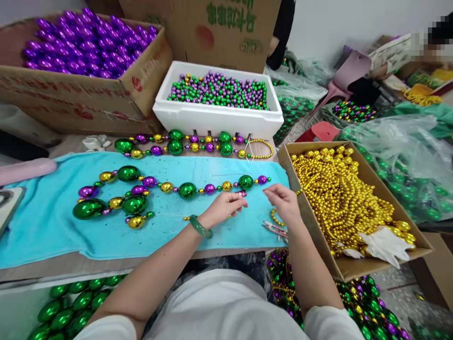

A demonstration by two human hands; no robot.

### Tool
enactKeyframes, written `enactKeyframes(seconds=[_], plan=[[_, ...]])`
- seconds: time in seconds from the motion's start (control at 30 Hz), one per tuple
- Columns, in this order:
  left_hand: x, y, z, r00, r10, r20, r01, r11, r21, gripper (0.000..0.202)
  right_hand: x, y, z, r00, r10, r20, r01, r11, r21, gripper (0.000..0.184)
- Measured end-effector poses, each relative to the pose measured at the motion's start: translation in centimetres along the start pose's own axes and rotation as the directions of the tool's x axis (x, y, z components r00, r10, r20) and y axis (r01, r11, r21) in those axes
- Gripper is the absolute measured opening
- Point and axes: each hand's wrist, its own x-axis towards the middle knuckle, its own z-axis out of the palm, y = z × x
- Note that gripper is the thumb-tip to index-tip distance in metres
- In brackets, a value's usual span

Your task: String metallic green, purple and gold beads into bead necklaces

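Observation:
My left hand (226, 207), with a green bangle at the wrist, is closed in a pinch over the blue towel (212, 236). A small dark red tag-like piece (241, 193) shows at its fingers; whether they grip it is unclear. Small gold beads (187, 218) lie beside that wrist. My right hand (285, 202) is pinched too, its fingertips hiding anything inside. Below it are a loop of gold beads (277, 218) and pink-handled pliers (275, 230). A string of large green, purple and gold beads (187, 190) stretches across the towel just beyond both hands.
Another beaded string (175, 147) lies along the back. Behind it stand a white foam box (219, 118) of small beads and a carton (141, 89) of purple beads. To the right is a carton (311, 236) of gold bead strands. Other people are partly visible behind.

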Motion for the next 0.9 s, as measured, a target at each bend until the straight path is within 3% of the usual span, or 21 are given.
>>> enactKeyframes(seconds=[0.1, 0.17, 0.23, 0.27, 0.33, 0.37, 0.43, 0.47, 0.53, 0.6, 0.63, 0.7, 0.77, 0.83, 0.9], plan=[[-0.2, -0.2, -0.6, 0.999, -0.013, -0.046, 0.012, 1.0, -0.023, 0.036, 0.8, 0.6, -1.7, 0.937, 0.08, -0.34, -0.16, 0.964, -0.213, 0.02], [-0.3, -0.3, -0.8, 0.998, -0.013, -0.055, 0.012, 1.0, -0.022, 0.035, 0.6, 0.3, -1.8, 0.93, -0.006, -0.367, -0.16, 0.893, -0.421, 0.016], [-0.4, -0.3, -0.8, 0.998, -0.006, -0.055, 0.006, 1.0, -0.017, 0.033, -0.3, -0.7, -0.5, 0.974, -0.133, -0.183, 0.032, 0.881, -0.473, 0.027], [-0.4, -0.3, -0.7, 0.999, -0.002, -0.05, 0.001, 1.0, -0.019, 0.032, -0.9, -1.3, 0.5, 0.98, -0.192, -0.047, 0.156, 0.897, -0.414, 0.035], [-0.3, -0.2, -0.4, 1.0, 0.013, -0.02, -0.014, 0.999, -0.032, 0.03, -1.8, -2.4, 2.8, 0.937, -0.254, 0.24, 0.31, 0.921, -0.236, 0.047], [-0.3, -0.1, -0.2, 1.0, 0.019, 0.003, -0.019, 0.999, -0.035, 0.029, -2.1, -2.8, 3.7, 0.905, -0.272, 0.328, 0.344, 0.921, -0.185, 0.053], [-0.3, 0.1, -0.1, 0.999, 0.023, 0.023, -0.023, 0.999, -0.022, 0.028, -2.4, -3.3, 4.7, 0.882, -0.295, 0.367, 0.388, 0.897, -0.212, 0.062], [-0.3, 0.1, -0.1, 1.0, 0.015, 0.013, -0.014, 1.0, -0.005, 0.028, -2.5, -3.5, 4.7, 0.896, -0.306, 0.321, 0.399, 0.872, -0.283, 0.065], [-0.4, 0.2, -0.4, 0.999, -0.022, -0.03, 0.023, 0.999, 0.031, 0.026, -2.7, -3.8, 3.7, 0.935, -0.334, 0.116, 0.348, 0.811, -0.471, 0.072], [-0.4, 0.2, -0.6, 0.996, -0.053, -0.071, 0.057, 0.997, 0.054, 0.023, -3.1, -4.5, 2.3, 0.917, -0.381, -0.121, 0.242, 0.771, -0.589, 0.074], [-0.4, 0.2, -0.7, 0.995, -0.062, -0.074, 0.066, 0.996, 0.054, 0.022, -3.4, -4.9, 1.8, 0.9, -0.398, -0.174, 0.226, 0.771, -0.596, 0.072], [-0.3, 0.2, -0.6, 0.998, -0.052, -0.037, 0.053, 0.998, 0.018, 0.022, -4.0, -5.6, 1.4, 0.913, -0.402, -0.074, 0.305, 0.791, -0.531, 0.066], [-0.3, 0.4, -0.3, 0.999, -0.021, 0.04, 0.023, 0.998, -0.064, 0.021, -4.1, -5.8, 2.2, 0.916, -0.349, 0.199, 0.401, 0.824, -0.4, 0.058], [-0.2, 0.6, 0.0, 0.995, 0.006, 0.098, 0.007, 0.992, -0.128, 0.022, -3.7, -5.3, 3.4, 0.894, -0.253, 0.37, 0.378, 0.869, -0.319, 0.051], [-0.1, 0.6, -0.1, 0.993, -0.002, 0.121, 0.019, 0.99, -0.137, 0.024, -3.0, -4.3, 4.2, 0.916, -0.142, 0.375, 0.277, 0.9, -0.336, 0.045]])
